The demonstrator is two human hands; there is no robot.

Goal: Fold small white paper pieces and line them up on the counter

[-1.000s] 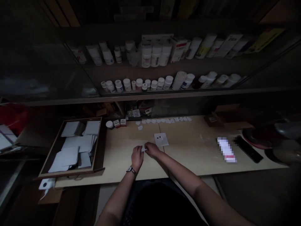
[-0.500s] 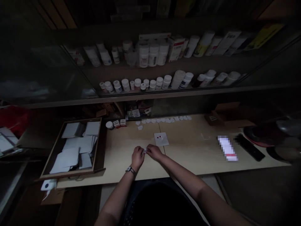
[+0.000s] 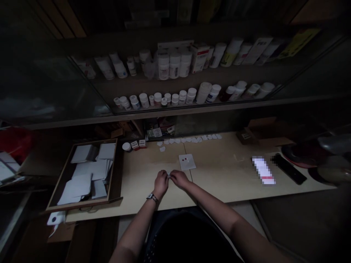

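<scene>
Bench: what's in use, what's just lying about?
In use: left hand and right hand pinching a small white paper piece; white paper square with two red dots; row of small white paper pieces; wooden tray of white paper sheets.
Lying about: black remote control; cardboard box; pill bottles.

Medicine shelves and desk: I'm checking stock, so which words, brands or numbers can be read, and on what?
No text can be read with certainty.
The white bottles on the shelf: labels too small to read.
The white carton at upper right: dark lettering too blurred.
The small red-and-white boxes on the desk: too small.
The pixelated white item on the desk: blurred out.
</scene>
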